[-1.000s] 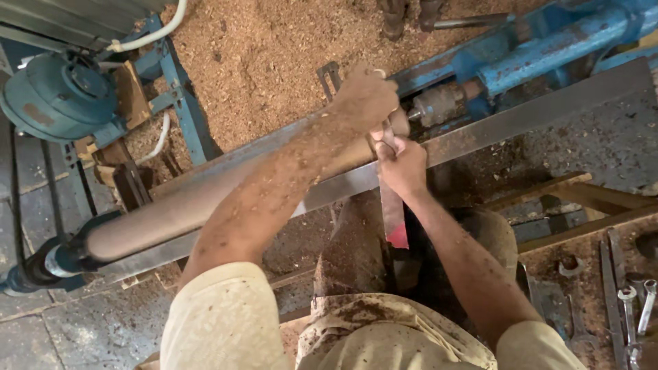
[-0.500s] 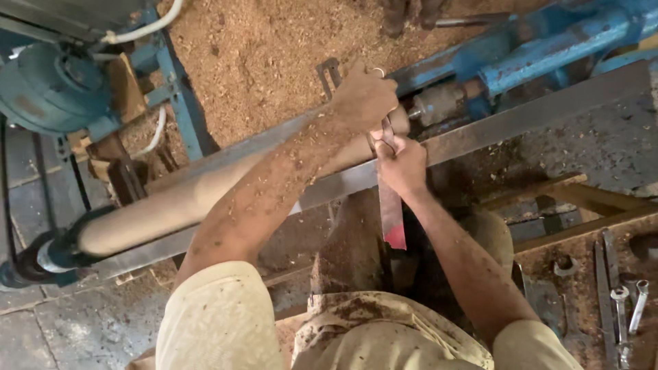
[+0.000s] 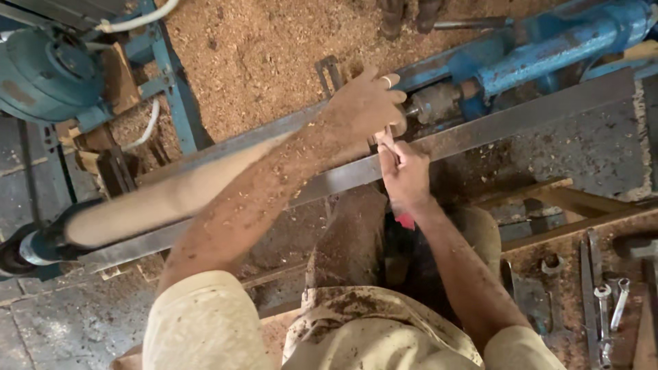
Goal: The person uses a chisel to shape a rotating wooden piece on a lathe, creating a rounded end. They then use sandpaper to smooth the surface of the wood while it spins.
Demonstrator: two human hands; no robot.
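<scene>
A long wooden cylinder [image 3: 157, 202] is mounted in a blue lathe and looks blurred by spin. My left hand [image 3: 367, 103] reaches over its right end, fingers curled down on the blade of a turning chisel [image 3: 387, 144]. My right hand [image 3: 404, 175] grips the chisel's handle, whose red end [image 3: 404, 220] shows below my wrist. The tool lies across the grey steel tool rest bar [image 3: 521, 113]. Both forearms are covered in sawdust.
The blue tailstock [image 3: 548, 41] holds the cylinder's right end; a blue motor [image 3: 44, 72] sits at top left. Sawdust [image 3: 274, 48] covers the floor behind. Wrenches [image 3: 606, 301] and flat tools lie on a bench at bottom right.
The view has shifted slightly. My hands stay on the chisel at the cylinder's right end, the left hand's fingers a little more spread.
</scene>
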